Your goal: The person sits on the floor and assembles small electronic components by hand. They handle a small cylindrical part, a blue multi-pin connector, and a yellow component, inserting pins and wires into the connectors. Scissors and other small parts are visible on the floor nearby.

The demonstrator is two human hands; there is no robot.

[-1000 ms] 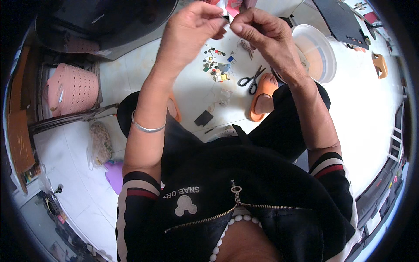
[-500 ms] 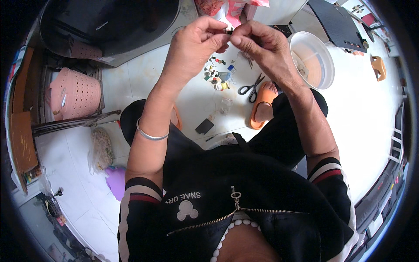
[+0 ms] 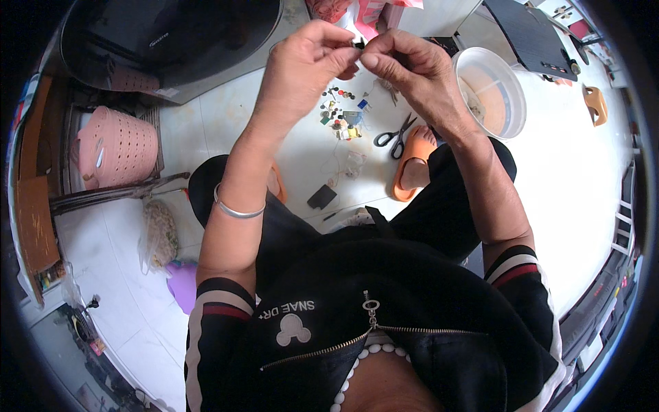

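Note:
Both arms are raised, and my hands meet above the floor at the top middle. My left hand (image 3: 300,72) pinches a small dark piece (image 3: 359,44), too small to name. Against it press the thumb and forefinger of my right hand (image 3: 420,72), closed in a pinch; whatever they grip is hidden. On the floor below lies a cluster of small loose parts (image 3: 351,118) in black, red, yellow, green and blue. Black-handled scissors (image 3: 394,137) rest to their right, beside my orange slipper (image 3: 412,163). A dark flat square (image 3: 321,198) lies nearer my body.
A translucent white bucket (image 3: 509,103) stands right of my right wrist. To the left is a pink perforated basket (image 3: 120,147), below a large dark glossy appliance (image 3: 171,41). A clear bag of grainy stuff (image 3: 160,233) and a purple item (image 3: 182,285) sit at lower left.
My hands have shifted very slightly upward, still meeting at the small dark piece. The floor items stay where they were.

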